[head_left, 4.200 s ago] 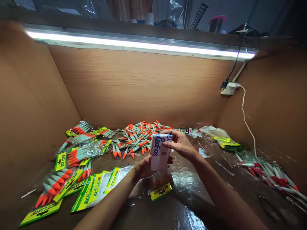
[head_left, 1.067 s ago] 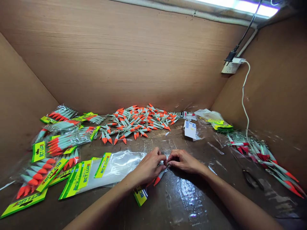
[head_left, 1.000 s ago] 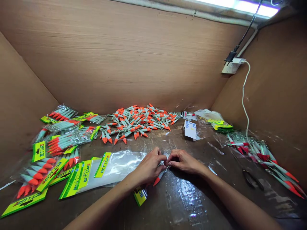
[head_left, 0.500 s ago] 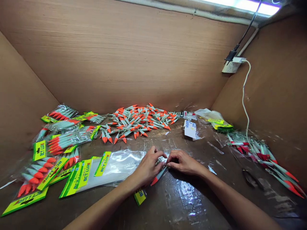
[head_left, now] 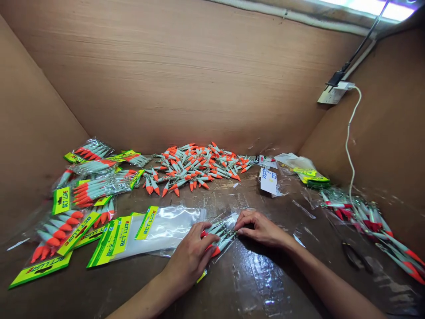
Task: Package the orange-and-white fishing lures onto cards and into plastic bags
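Several fishing lures (head_left: 224,243), pale with orange tips, lie side by side between my hands in the middle of the table. My left hand (head_left: 192,248) curls its fingers and thumb around their orange ends, covering part of them. At the opposite end, where the metal hooks or rings gather, my right hand (head_left: 257,228) pinches the hardware; its exact hold is too small to make out. Close to my left hand lie clear plastic bags (head_left: 172,223) with yellow-green BCT LURE headers. Another yellow label (head_left: 202,277) peeks out beneath my left hand.
A heap of loose lures (head_left: 199,166) spreads along the back wall. Packed lure bags (head_left: 99,190) are piled at the left. To the right lie more lures (head_left: 375,221), dark-handled pliers (head_left: 357,257) and a handwritten white card (head_left: 268,181). A white cable (head_left: 349,137) hangs down the right wall.
My left hand has shifted left and down, away from my right hand, to the lures' orange ends. More of the lures now shows. The whole view has turned slightly.
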### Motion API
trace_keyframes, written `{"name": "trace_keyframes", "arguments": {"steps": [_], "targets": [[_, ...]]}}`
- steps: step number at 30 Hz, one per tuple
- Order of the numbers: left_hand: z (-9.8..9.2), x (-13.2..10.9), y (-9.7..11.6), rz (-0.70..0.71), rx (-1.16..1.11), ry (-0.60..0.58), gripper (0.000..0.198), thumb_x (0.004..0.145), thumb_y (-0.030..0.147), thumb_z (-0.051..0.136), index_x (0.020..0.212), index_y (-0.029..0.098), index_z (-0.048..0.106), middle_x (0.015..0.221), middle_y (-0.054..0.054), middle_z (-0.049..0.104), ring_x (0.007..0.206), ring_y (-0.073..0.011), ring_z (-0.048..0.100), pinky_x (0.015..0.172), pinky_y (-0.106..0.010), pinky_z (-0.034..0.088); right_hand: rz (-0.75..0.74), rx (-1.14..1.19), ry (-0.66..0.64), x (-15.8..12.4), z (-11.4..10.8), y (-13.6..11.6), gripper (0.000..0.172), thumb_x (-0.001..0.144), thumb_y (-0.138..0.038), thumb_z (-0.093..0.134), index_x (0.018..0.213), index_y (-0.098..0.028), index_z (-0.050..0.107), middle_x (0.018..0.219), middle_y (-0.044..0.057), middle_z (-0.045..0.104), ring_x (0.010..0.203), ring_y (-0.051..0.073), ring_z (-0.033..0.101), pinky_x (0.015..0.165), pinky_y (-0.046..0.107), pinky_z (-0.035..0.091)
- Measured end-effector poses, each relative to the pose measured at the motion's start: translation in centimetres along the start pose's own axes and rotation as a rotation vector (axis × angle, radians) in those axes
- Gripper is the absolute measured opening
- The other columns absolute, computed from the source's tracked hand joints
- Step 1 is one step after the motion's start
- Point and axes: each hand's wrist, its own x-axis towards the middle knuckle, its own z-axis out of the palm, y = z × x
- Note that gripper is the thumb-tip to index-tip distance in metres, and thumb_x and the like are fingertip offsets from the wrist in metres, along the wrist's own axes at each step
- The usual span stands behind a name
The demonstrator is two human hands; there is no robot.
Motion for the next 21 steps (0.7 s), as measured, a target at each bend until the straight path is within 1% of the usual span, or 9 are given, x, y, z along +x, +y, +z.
{"name": "trace_keyframes", "arguments": {"steps": [3, 5, 7, 9, 12, 14, 16, 18, 21], "targets": [[0.4, -0.4, -0.2, -0.008, 0.004, 0.016, 0.025, 0.094, 0.023, 0.055, 0.118, 0.027, 0.060, 0.137, -0.011, 0.048, 0.124, -0.0279, 0.051, 0.103, -0.045, 0.048, -0.023, 0.031, -0.038, -0.1, -0.3, -0.2, 0.021, 0.094, -0.033, 0.061, 0.097, -0.023, 0.079, 0.098, 0.005, 0.071, 0.093, 0.020, 0.063, 0.088, 0.033, 0.045], [0.9, -0.8, -0.3, -0.009, 0.017, 0.025, 0.037, 0.090, 0.024, 0.061, 0.127, 0.027, 0.056, 0.141, -0.011, 0.044, 0.130, -0.0295, 0.047, 0.107, -0.047, 0.045, -0.037, 0.029, -0.064, -0.1, -0.4, -0.3, 0.019, 0.091, -0.035, 0.065, 0.099, -0.024, 0.078, 0.102, 0.005, 0.071, 0.096, 0.020, 0.063, 0.090, 0.033, 0.044], [1.4, -1.1, -0.3, -0.001, 0.040, 0.022, 0.048, 0.089, 0.023, 0.062, 0.135, 0.027, 0.049, 0.146, -0.012, 0.041, 0.135, -0.0303, 0.042, 0.110, -0.049, 0.041, -0.037, 0.003, -0.068, -0.2, -0.2, -0.1, 0.019, 0.085, -0.036, 0.073, 0.100, -0.025, 0.078, 0.104, 0.005, 0.071, 0.098, 0.021, 0.063, 0.092, 0.034, 0.044], [1.6, -1.2, -0.3, 0.008, 0.060, 0.010, 0.052, 0.090, 0.022, 0.060, 0.139, 0.028, 0.045, 0.149, -0.011, 0.039, 0.137, -0.0301, 0.039, 0.113, -0.051, 0.039, -0.026, -0.029, -0.035, -0.2, 0.2, 0.1, 0.016, 0.083, -0.034, 0.075, 0.097, -0.026, 0.078, 0.102, 0.004, 0.071, 0.098, 0.021, 0.062, 0.092, 0.034, 0.043], [1.3, -0.6, -0.2, -0.020, 0.069, 0.023, 0.055, 0.092, 0.025, 0.057, 0.144, 0.029, 0.038, 0.149, -0.012, 0.038, 0.136, -0.0285, 0.040, 0.111, -0.049, 0.039, -0.038, -0.046, 0.012, -0.2, 0.9, 0.1, 0.011, 0.087, -0.029, 0.070, 0.094, -0.026, 0.078, 0.096, 0.003, 0.071, 0.094, 0.020, 0.062, 0.088, 0.033, 0.044], [0.5, 0.1, -0.2, -0.074, 0.104, 0.041, 0.056, 0.092, 0.030, 0.058, 0.145, 0.027, 0.038, 0.142, -0.013, 0.044, 0.130, -0.0285, 0.045, 0.107, -0.047, 0.042, -0.057, -0.049, 0.014, -0.1, 1.2, -0.1, 0.012, 0.089, -0.027, 0.068, 0.095, -0.026, 0.078, 0.094, 0.003, 0.071, 0.093, 0.019, 0.062, 0.086, 0.032, 0.044], [-0.5, 0.9, -0.3, -0.145, 0.183, 0.020, 0.054, 0.089, 0.037, 0.062, 0.140, 0.026, 0.046, 0.130, -0.013, 0.052, 0.119, -0.0301, 0.052, 0.099, -0.045, 0.046, -0.054, -0.065, 0.021, -0.1, 1.2, -0.5, 0.015, 0.088, -0.025, 0.068, 0.100, -0.027, 0.077, 0.096, 0.003, 0.070, 0.095, 0.019, 0.061, 0.087, 0.032, 0.044], [-1.6, 1.9, -0.4, -0.214, 0.247, -0.046, 0.049, 0.085, 0.046, 0.065, 0.128, 0.025, 0.057, 0.117, -0.011, 0.057, 0.108, -0.0306, 0.056, 0.090, -0.043, 0.047, -0.032, -0.093, 0.034, -0.2, 1.1, -0.9, 0.016, 0.086, -0.026, 0.072, 0.101, -0.027, 0.077, 0.100, 0.003, 0.069, 0.098, 0.020, 0.060, 0.089, 0.032, 0.043], [-3.0, 3.7, -0.7, -0.308, 0.192, -0.188, 0.040, 0.081, 0.051, 0.066, 0.109, 0.023, 0.065, 0.107, -0.008, 0.062, 0.098, -0.0281, 0.059, 0.082, -0.036, 0.044, -0.016, -0.109, 0.026, -0.4, 0.9, -1.0, 0.013, 0.082, -0.028, 0.076, 0.095, -0.027, 0.077, 0.102, 0.003, 0.068, 0.100, 0.020, 0.059, 0.091, 0.032, 0.043]]}}
